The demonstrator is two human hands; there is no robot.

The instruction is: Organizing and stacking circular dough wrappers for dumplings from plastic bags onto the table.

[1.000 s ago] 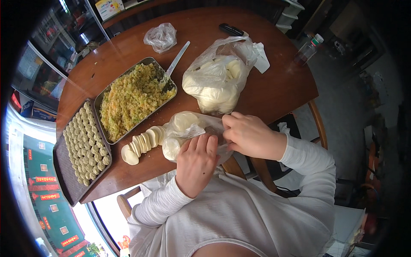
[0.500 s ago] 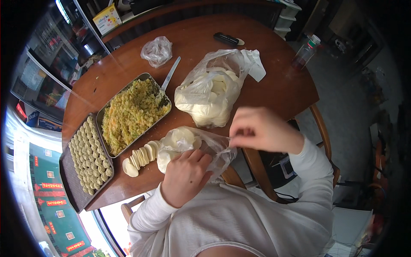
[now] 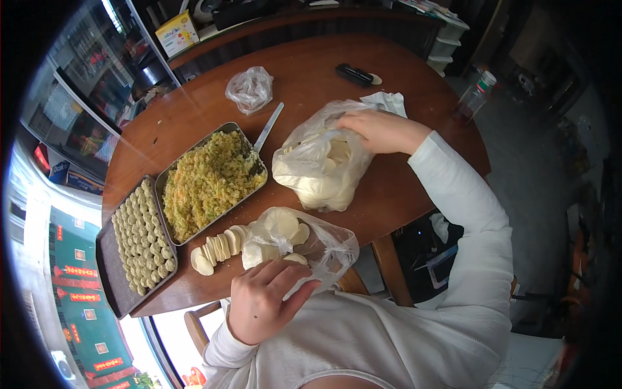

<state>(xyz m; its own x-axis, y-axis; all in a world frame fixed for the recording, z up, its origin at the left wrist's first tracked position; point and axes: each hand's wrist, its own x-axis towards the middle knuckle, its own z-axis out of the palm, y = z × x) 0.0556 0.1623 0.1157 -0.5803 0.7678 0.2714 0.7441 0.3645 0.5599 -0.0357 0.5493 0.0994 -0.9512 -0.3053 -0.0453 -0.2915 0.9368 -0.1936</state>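
Right hand (image 3: 376,129) on dough bag (image 3: 321,168)

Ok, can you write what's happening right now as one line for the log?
left hand: on small bag of dough rounds | right hand: gripping big bag of dough rounds | nearby: filling tray, dumpling tray

A round brown wooden worktop (image 3: 194,110) fills the middle under daylight. Beyond it stands a dark cabinet (image 3: 337,19), with a glass-fronted case (image 3: 71,110) at the left and grey floor (image 3: 538,168) at the right.
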